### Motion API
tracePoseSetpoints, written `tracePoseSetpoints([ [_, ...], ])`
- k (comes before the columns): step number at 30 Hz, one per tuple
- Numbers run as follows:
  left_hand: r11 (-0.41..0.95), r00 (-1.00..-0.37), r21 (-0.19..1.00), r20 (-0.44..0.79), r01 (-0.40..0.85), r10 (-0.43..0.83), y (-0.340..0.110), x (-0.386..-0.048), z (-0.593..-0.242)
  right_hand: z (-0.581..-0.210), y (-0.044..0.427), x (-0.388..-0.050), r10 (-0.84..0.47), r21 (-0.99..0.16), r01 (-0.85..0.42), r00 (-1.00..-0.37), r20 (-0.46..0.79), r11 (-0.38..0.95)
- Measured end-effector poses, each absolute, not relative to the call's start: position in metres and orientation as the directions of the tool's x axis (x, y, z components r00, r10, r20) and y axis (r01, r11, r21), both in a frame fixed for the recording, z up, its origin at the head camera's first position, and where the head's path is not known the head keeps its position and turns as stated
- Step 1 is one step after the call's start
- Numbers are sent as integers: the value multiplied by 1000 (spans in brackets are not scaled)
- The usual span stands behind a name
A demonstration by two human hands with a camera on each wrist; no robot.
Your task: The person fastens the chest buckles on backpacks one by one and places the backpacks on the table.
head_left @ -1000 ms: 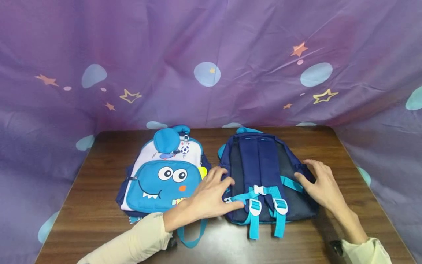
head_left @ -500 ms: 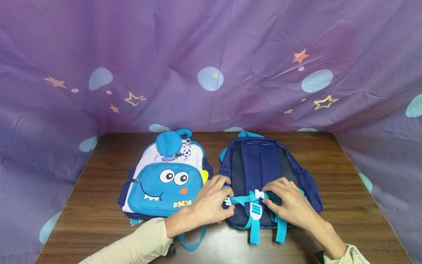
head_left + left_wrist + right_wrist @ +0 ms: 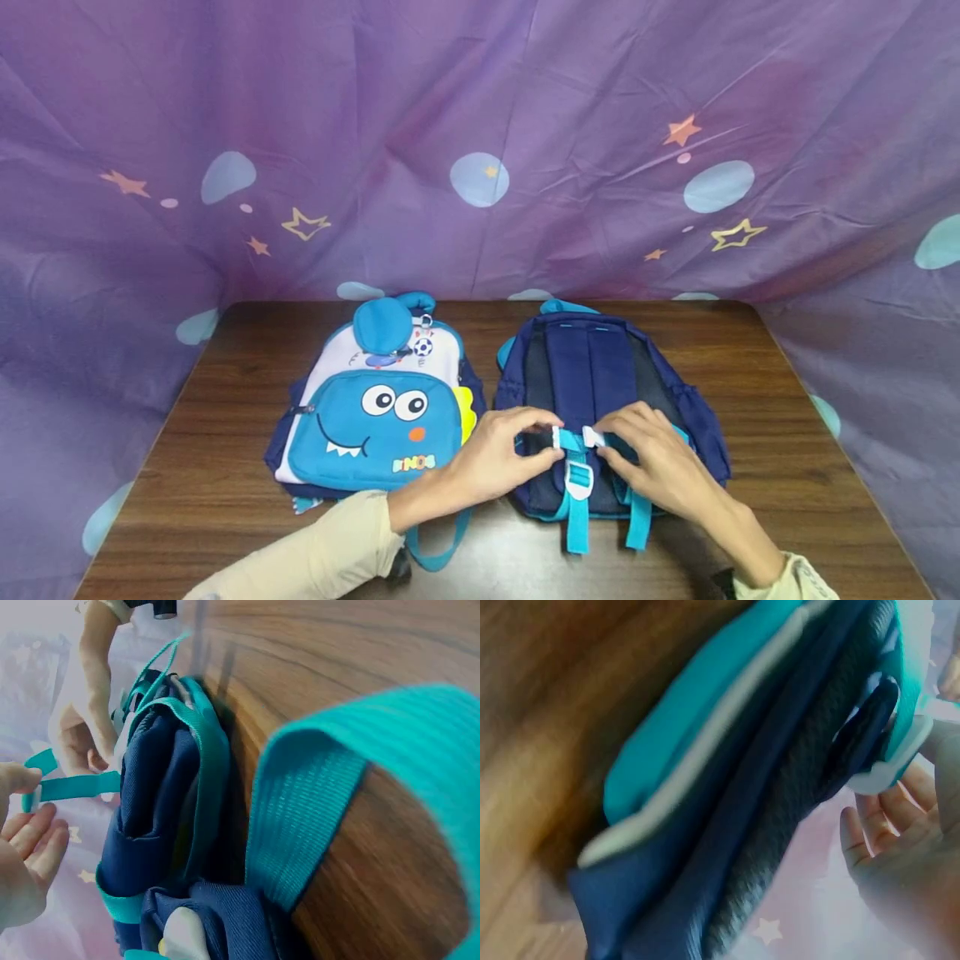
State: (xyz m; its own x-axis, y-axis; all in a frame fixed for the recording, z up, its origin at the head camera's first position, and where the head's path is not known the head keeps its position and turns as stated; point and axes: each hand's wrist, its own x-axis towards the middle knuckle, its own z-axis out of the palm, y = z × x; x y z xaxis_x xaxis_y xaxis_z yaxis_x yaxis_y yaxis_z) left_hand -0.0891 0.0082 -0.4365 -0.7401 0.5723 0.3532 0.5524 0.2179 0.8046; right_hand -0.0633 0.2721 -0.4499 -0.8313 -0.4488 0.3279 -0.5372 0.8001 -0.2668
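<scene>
A navy backpack (image 3: 611, 362) lies with its straps upward on the right of the table. Across its lower back runs a teal strap (image 3: 572, 440). My left hand (image 3: 495, 454) pinches a small white buckle piece (image 3: 557, 437) on that strap between thumb and fingers. In the left wrist view, the teal webbing (image 3: 79, 786) stretches from the bag to that hand. My right hand (image 3: 660, 454) pinches a white plastic buckle (image 3: 592, 437) a short distance to the right. Whether the two pieces are joined cannot be told.
Left of it lies a blue and white dinosaur backpack (image 3: 375, 425) with a round blue pouch (image 3: 382, 325). A teal loop (image 3: 442, 554) extends from it toward the near side. White adjusters (image 3: 579, 480) sit on the hanging straps. A purple curtain (image 3: 480, 100) hangs behind the wooden table (image 3: 225, 392).
My right hand has moved left from the bag's side to the white buckle. The left hand has brought its white buckle piece rightward, closer to that buckle.
</scene>
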Motion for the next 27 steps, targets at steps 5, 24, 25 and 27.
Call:
tracePoseSetpoints([
  [5,144,-771,848,377,510,513,15,-100,-435,-438,277,-64,-462,-244,-561,-810,361,791],
  [24,487,-661,531,200,694,723,20,-139,-403,-404,275,-77,-485,-186,-579,-788,380,794],
  [25,492,-659,521,194,697,727,22,-139,-403,-403,275,-76,-487,-182,-581,-785,382,793],
  [27,500,-655,507,185,702,733,26,-138,-401,-402,275,-77,-493,-175,-588,-778,389,790],
])
